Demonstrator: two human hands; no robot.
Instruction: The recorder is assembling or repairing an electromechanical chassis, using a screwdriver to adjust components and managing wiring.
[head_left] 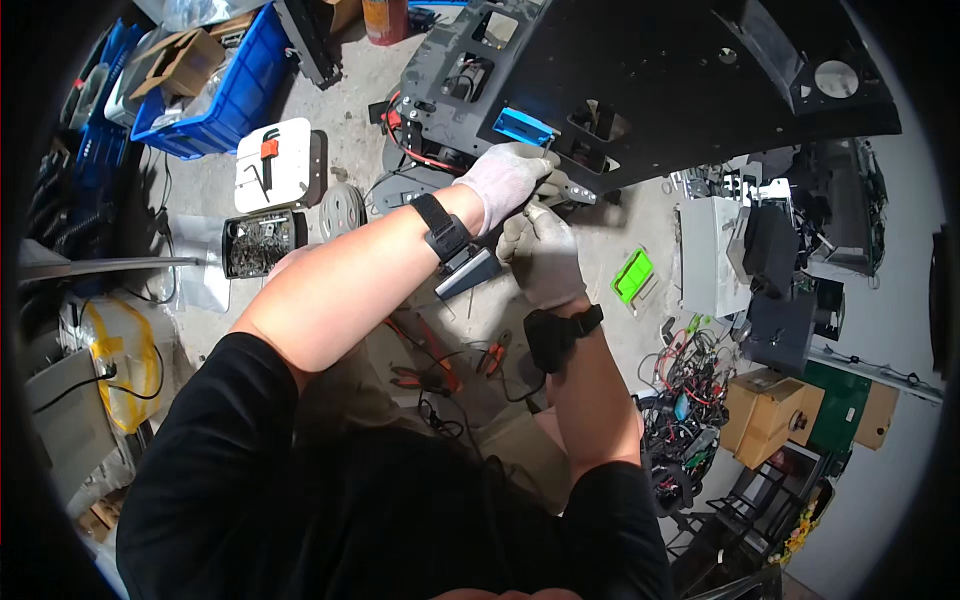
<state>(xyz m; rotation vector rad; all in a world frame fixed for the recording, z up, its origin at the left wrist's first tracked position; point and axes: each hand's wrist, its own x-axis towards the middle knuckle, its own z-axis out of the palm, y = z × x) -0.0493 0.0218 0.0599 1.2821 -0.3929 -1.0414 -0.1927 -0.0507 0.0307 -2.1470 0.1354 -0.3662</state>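
My left hand (pixel 505 180), in a pale work glove, is at the lower edge of a large black metal chassis (pixel 670 90), just below a blue block (pixel 525 126). Its fingers are curled in, and what they grip is hidden. Close beneath it, my right hand (pixel 545 258), gloved too, has its fingers bent up toward the left one; anything in them is too small to make out. Under my left wrist shows a grey-and-black flat bar-like piece (pixel 468 275). Pliers with orange handles (pixel 494 357) and an orange-handled cutter (pixel 420 380) lie close to my body.
On the floor at left are a blue crate (pixel 215 125), a white case with hex keys (pixel 290 185) and a black tray of screws (pixel 235 250). A bright green tray (pixel 632 275) lies right of my hands. Farther right are tangled cables (pixel 690 400) and a cardboard box (pixel 765 420).
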